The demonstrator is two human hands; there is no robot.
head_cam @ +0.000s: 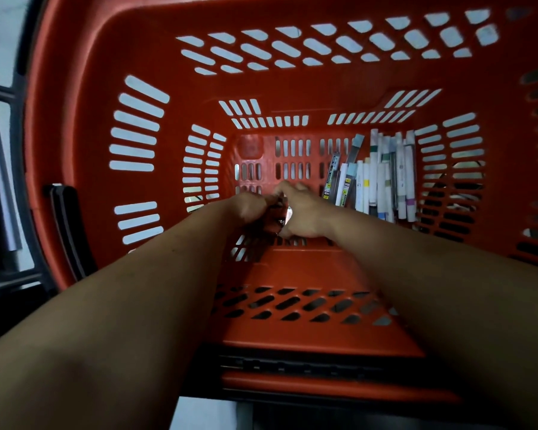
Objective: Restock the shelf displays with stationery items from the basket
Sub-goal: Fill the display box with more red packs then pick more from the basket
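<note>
From your head view, both your hands are down at the floor of the red basket (84, 169). Your left hand (254, 209) curls on a small dark pack (278, 215), and your right hand (303, 214) pinches its other side, likely to lift it free together. Blur hides which way that pack points. The remaining stationery packs (376, 178) lie bunched against the right wall, long axes running away from you, so they can be grabbed by their near ends.

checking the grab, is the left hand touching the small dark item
Touching. Head view shows the left hand closed against the small dark item, the right hand gripping its other side.
</note>
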